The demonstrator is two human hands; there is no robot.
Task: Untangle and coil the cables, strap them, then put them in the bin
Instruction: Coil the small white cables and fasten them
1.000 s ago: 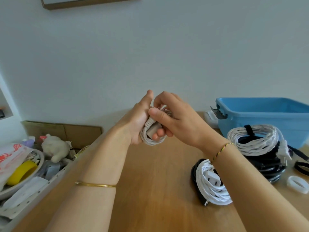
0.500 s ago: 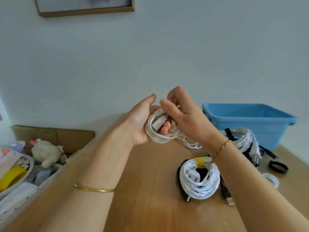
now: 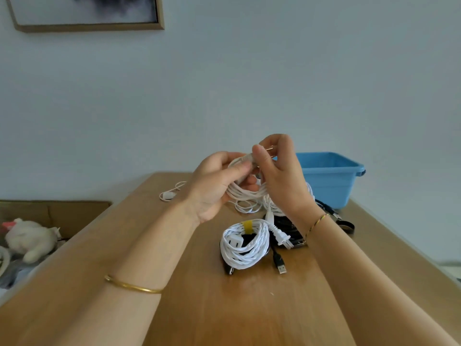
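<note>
Cable (image 3: 245, 193) loops sit in the left hand (image 3: 219, 186), fingers curled round them; the right hand (image 3: 282, 176) pinches the plug (image 3: 249, 159) just above. The bin (image 3: 331, 181) lies beyond the right hand, the nearer one.

Pale blue-grey wall (image 3: 274, 83), framed picture (image 3: 87, 13) upper left, wooden table (image 3: 224, 308).

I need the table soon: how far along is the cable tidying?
Done: one braided white coil wears a yellow strap. In hand: left hand and right hand hold a thin white cable, part coiled, tail loose on table. To do: strap it, move coils into the blue bin.
</note>
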